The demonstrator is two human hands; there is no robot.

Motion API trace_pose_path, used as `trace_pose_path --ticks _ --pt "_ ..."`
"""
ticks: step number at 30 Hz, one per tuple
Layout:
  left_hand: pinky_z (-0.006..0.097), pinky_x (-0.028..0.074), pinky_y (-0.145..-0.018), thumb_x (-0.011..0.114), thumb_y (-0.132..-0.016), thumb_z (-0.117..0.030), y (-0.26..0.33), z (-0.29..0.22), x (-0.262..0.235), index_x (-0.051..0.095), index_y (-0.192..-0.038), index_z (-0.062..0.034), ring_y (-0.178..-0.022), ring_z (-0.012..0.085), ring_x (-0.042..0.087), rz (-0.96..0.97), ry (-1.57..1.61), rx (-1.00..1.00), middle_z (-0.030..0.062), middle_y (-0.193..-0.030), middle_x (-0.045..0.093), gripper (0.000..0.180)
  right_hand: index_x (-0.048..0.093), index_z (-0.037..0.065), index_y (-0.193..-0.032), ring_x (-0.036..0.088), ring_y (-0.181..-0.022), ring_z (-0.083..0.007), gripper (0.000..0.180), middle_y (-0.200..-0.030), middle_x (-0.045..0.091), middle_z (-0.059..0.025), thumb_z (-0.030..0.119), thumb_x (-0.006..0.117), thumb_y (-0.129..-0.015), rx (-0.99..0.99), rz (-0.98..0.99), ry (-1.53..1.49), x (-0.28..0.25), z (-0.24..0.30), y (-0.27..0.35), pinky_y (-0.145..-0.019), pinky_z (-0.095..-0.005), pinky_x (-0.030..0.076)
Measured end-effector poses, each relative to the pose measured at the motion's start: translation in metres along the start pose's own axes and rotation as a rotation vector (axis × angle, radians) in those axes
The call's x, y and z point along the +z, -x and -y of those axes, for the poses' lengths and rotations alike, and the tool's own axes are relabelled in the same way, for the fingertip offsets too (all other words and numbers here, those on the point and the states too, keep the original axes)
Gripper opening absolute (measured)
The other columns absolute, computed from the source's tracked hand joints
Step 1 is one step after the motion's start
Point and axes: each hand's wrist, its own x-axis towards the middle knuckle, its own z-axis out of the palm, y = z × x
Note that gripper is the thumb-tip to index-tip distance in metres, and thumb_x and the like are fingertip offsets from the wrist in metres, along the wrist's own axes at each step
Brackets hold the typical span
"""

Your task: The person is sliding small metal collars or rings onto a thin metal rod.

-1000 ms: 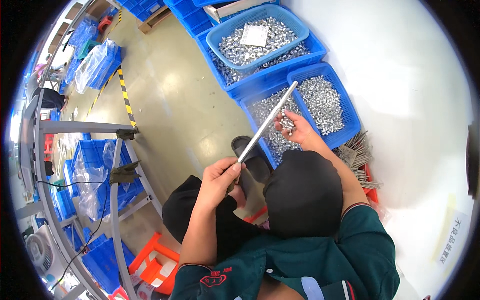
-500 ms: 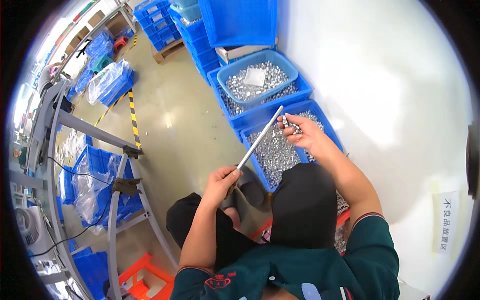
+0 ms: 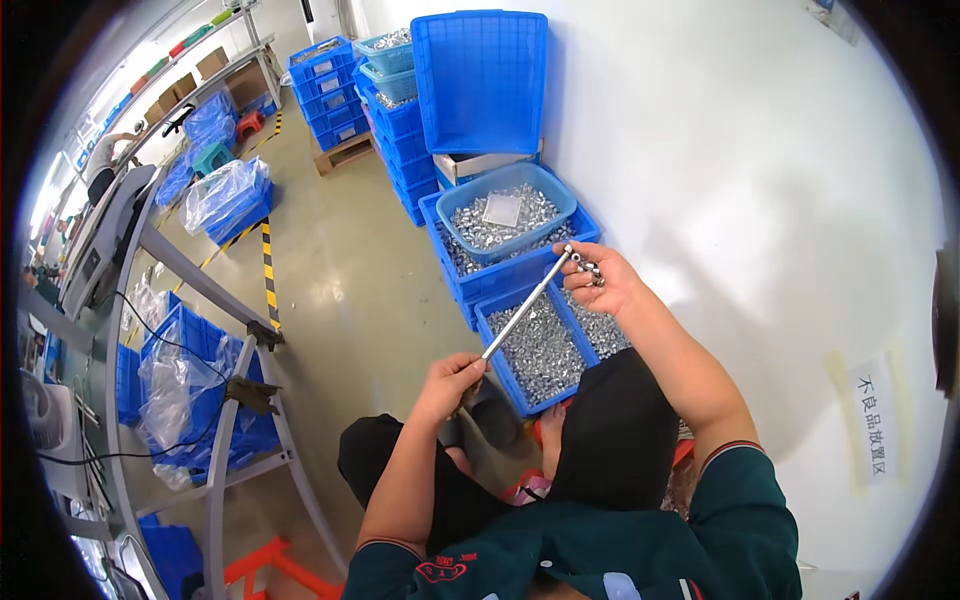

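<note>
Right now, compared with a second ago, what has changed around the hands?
The right hand has moved from beside the slim silver metal rod to its far tip. Unchanged: the left hand grips the rod's near end; the right holds small silver metal pieces.

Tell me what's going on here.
A person's left hand grips a metal rod that slants up to the right hand. The right hand holds several small metal parts, with thumb and finger at the rod's far tip; whether one sits on it is too small to tell. Blue bins in front hold heaps of metal pieces.
</note>
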Motion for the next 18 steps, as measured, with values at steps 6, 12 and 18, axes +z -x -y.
trace_pose_path --ticks 6,12,18 --pt "0.022 0.036 -0.051 0.055 -0.086 -0.02 0.0 -0.003 0.003 0.061 -0.089 -0.001 -0.057 0.0073 0.046 -0.002 -0.049 -0.018 -0.0005 -0.065 0.051 0.02 0.054 0.0 -0.095 0.039 -0.043 -0.0063 0.019 -0.063 0.049 -0.004 0.015 0.053 -0.084 0.059 0.013 -0.021 -0.008 0.006 0.003 -0.03 -0.017 0.025" --pt "0.021 0.034 -0.051 0.054 -0.087 -0.02 -0.007 0.005 -0.001 0.06 -0.09 0.0007 -0.057 0.0074 0.045 0.002 -0.018 0.039 -0.0003 -0.066 0.052 0.021 0.054 -0.001 -0.095 0.039 -0.045 -0.0059 0.02 -0.065 0.049 -0.0041 0.015 0.055 -0.083 0.03 0.084 -0.037 0.0 0.0 -0.002 -0.031 -0.0163 0.027" --pt "0.021 0.033 -0.053 0.054 -0.087 -0.02 -0.016 0.001 0.005 0.061 -0.089 0.0004 -0.057 0.0071 0.045 -0.019 0.066 0.009 -0.0006 -0.063 0.05 0.022 0.057 0.002 -0.103 0.034 -0.047 -0.0033 0.024 -0.069 0.046 -0.0016 0.016 0.058 -0.083 -0.133 -0.061 0.409 0.006 -0.002 -0.002 -0.035 -0.014 0.022"
